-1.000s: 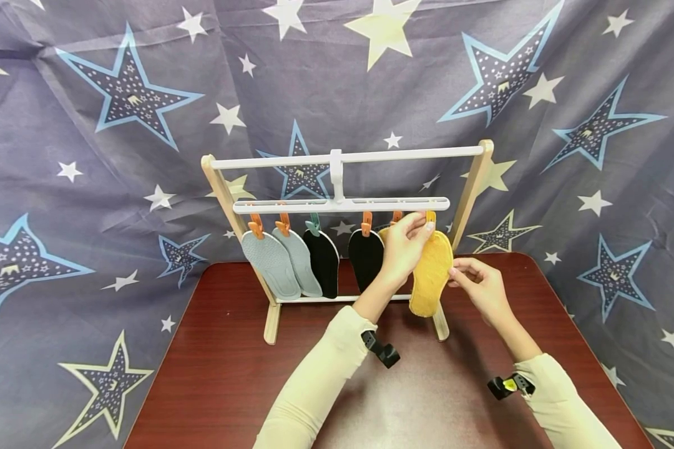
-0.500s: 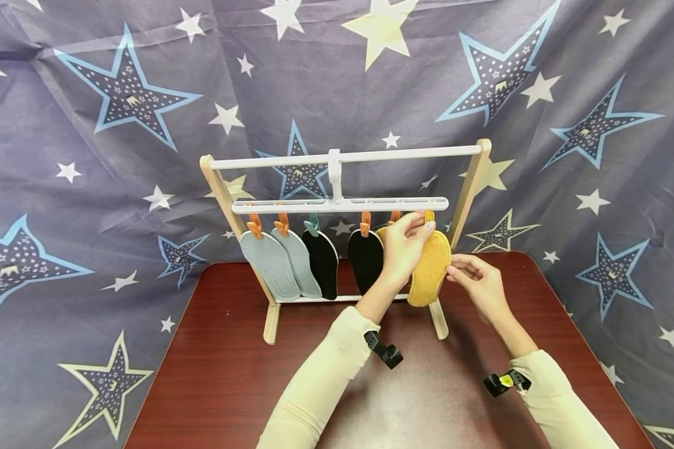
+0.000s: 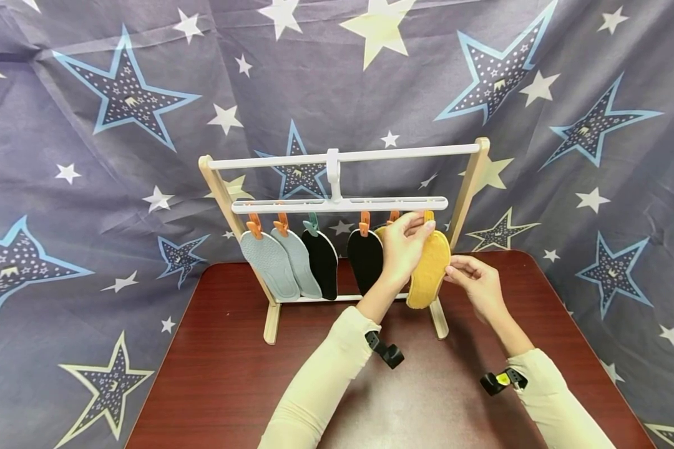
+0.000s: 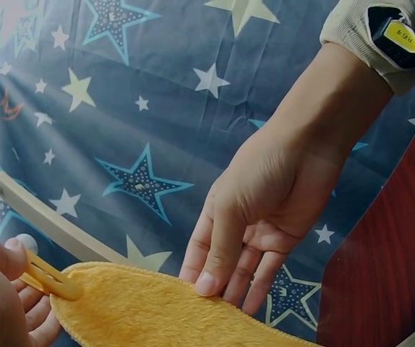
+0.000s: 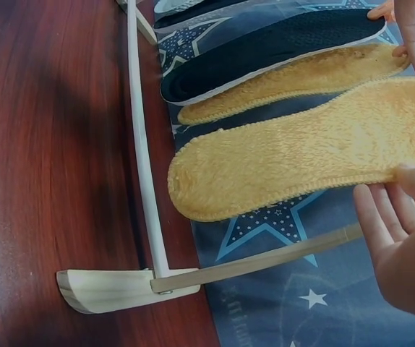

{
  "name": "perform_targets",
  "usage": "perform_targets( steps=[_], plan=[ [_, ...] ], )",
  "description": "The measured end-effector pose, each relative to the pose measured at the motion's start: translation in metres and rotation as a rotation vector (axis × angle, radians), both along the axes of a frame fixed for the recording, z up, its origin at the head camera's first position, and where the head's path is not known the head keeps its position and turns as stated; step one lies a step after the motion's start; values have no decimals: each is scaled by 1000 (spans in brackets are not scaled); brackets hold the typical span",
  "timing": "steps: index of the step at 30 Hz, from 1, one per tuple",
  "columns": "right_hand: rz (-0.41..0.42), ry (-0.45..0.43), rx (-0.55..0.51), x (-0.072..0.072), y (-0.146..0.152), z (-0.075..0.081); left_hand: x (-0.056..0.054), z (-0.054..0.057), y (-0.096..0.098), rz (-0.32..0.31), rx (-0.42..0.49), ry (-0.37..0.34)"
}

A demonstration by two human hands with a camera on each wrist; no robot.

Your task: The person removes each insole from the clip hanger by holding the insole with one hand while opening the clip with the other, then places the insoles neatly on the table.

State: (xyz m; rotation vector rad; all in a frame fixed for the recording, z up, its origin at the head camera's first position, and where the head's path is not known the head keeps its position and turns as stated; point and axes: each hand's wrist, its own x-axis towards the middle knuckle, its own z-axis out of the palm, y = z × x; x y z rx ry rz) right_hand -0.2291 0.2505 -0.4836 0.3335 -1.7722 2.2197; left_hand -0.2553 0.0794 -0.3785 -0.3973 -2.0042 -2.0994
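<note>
A fuzzy yellow insole (image 3: pixel 429 271) hangs at the right end of the white hanger (image 3: pixel 339 204), its upper end in a yellow clothespin (image 4: pixel 54 278). My left hand (image 3: pixel 401 246) pinches the clothespin between thumb and fingers; the left wrist view shows the pin's tip over the insole's edge. Lower down, my right hand (image 3: pixel 480 284) holds the insole's right edge, thumb on the fuzzy face and fingers behind it. A second yellow insole (image 5: pixel 287 83) hangs just left of it, mostly hidden behind my left hand in the head view.
Black insoles (image 3: pixel 365 259) and light grey insoles (image 3: pixel 269 265) hang further left from orange clothespins (image 3: pixel 254 226) and a green clothespin (image 3: pixel 312 224). The hanger hooks over the top rod of a wooden rack (image 3: pixel 468 193) on a red-brown table (image 3: pixel 213 374). A star-patterned curtain (image 3: pixel 163 75) stands behind.
The yellow insole's lower end has swung back and slightly up toward the rack. My right hand has shifted slightly left with it, while my left hand stays at the clothespin.
</note>
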Motion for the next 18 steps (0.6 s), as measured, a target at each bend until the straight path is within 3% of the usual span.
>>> perform_targets(
  steps=[18],
  plan=[
    [-57,-21,0,1,-5,2,-1,-3,-1,1,16,21]
  ],
)
